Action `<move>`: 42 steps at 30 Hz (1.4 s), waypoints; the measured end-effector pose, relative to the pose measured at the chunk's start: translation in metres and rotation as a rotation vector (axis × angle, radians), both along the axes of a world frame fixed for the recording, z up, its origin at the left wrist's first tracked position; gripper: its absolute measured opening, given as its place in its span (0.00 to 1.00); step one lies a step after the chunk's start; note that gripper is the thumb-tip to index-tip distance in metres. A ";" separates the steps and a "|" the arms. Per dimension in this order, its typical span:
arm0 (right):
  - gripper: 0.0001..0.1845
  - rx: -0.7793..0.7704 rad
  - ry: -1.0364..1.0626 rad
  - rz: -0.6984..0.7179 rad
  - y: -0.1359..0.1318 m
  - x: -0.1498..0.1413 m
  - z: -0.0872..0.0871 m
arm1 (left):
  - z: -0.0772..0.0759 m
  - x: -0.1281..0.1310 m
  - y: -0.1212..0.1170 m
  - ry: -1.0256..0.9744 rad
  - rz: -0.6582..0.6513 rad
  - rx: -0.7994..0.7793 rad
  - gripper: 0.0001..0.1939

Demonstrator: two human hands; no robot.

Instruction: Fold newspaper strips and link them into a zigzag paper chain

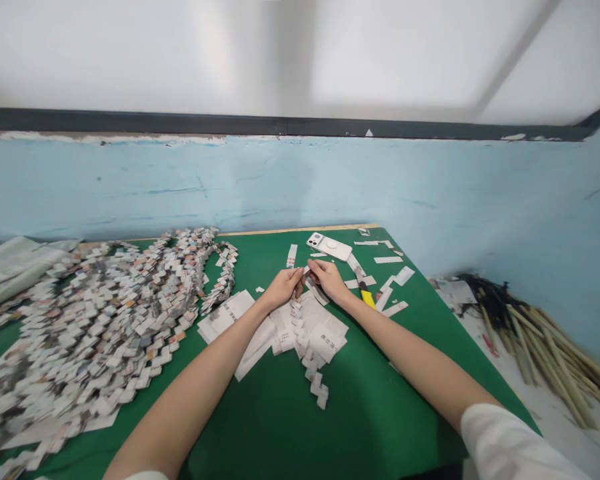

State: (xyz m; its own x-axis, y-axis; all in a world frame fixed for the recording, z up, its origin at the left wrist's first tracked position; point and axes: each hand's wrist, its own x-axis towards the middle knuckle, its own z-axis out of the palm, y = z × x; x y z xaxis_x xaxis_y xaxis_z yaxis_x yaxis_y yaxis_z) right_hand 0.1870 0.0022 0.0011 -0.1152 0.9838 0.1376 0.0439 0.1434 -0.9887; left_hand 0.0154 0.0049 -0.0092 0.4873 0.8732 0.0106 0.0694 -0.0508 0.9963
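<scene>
My left hand [286,287] and my right hand [327,277] almost meet above the middle of the table, both with fingers pinched. A small white piece of folded paper [307,269] shows between the fingertips, pinched by my right hand. From beneath my left hand a zigzag chain of folded paper [312,363] runs toward me, its upper end hidden by the fingers. Cut newspaper pieces [330,330] lie under the chain, and more newspaper sheets [230,313] spread beneath my left forearm.
A large heap of folded-paper chains [115,320] covers the left of the green table [280,433]. A white phone [330,245], a yellow-handled cutter [367,296] and loose paper strips [387,260] lie beyond and right of my hands. Sticks [545,347] lie on the floor at right.
</scene>
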 end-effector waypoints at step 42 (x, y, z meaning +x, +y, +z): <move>0.30 0.139 -0.097 0.068 -0.008 0.001 0.001 | -0.004 0.001 0.006 -0.219 0.262 -0.019 0.28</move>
State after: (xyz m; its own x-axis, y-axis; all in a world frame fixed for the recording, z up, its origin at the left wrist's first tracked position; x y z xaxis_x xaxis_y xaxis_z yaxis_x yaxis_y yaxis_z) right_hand 0.1877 -0.0062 0.0020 -0.2000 0.9455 0.2571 0.1238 0.2847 -0.9506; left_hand 0.0168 0.0114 -0.0128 0.2346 0.9694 0.0725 -0.1384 -0.0405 0.9895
